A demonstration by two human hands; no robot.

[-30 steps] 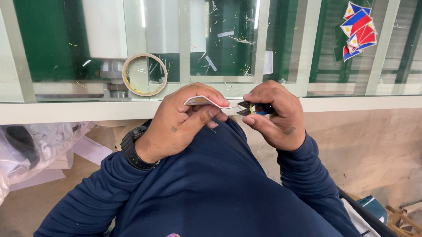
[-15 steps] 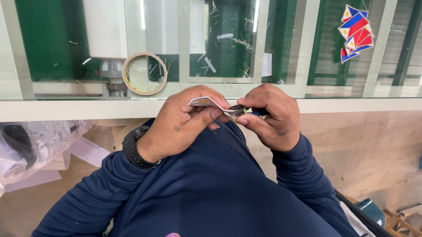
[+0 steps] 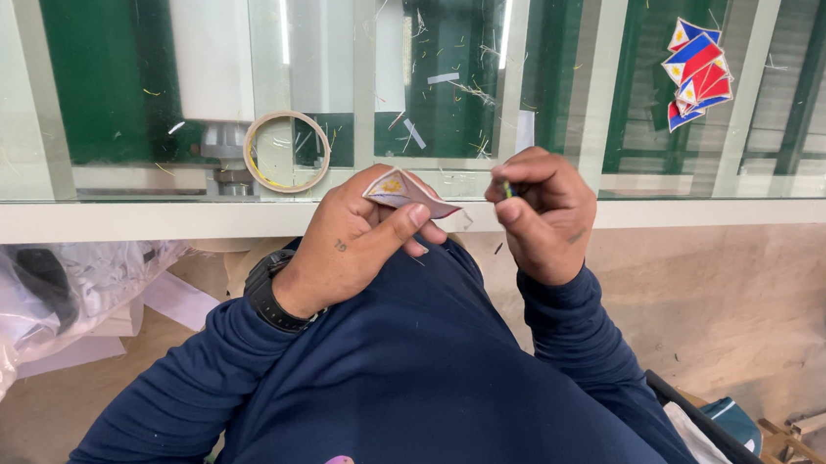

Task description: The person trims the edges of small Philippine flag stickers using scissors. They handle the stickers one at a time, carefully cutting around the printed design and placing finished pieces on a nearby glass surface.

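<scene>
Left hand: my left hand pinches a small folded paper piece between thumb and fingers, closed narrowly on it, just in front of the glass tabletop.
Right hand: my right hand is curled in tight, with a thin green-and-yellow sliver nipped between thumb and forefinger; what the sliver is, I cannot tell.
Paper piece: it sits at the top of my left hand, between my two hands; its long axis runs roughly left to right, tilting down toward my right hand, with a pale pointed tip nearest that hand. The two hands are near each other but apart.
Bag: a clear plastic bag lies under the table at my left, with a dark object and white sheets showing through it; I cannot make them out further.
On the glass: a roll of tape lies flat just beyond my left hand, and a small stack of red, blue and white paper flags lies well off past my right hand.
Wrist: a black watch sits above my dark blue sleeve.
</scene>
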